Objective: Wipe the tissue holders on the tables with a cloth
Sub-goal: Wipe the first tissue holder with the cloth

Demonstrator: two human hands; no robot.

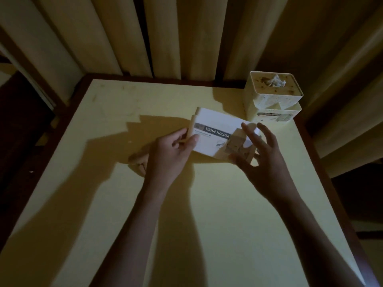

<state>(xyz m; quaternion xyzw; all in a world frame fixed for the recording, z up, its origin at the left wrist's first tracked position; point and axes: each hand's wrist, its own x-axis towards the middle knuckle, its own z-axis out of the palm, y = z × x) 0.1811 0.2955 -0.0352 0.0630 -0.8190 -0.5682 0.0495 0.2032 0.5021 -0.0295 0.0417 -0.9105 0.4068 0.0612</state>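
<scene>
Yellow and dimly lit, the worktop (207, 204) has a dark wooden edge and fills most of the view.

Two bare arms reach out over it. The left hand (172, 150) pinches the left end of a white box (215, 139), with the thumb on top and the fingers curled under the edge. Printed on the box are the words "TISSUE HOLDER". The right hand (263, 160) is at the right end of the box. Its fingers are spread and fairly straight around that end, and I cannot tell if they touch it. A brown picture on the box shows between those fingers.

Farther back, near the far right corner of the worktop, stands a pale tissue holder (273, 98). It has specks and brown marks on its top. A tuft of tissue (276, 80) sticks up from the middle. Long curtains (165, 38) hang behind the worktop.

No cloth shows anywhere, and neither hand holds one. The holder looks dirty, so I think the wiping has not started. Getting a cloth and cleaning the holder are both left to do.
</scene>
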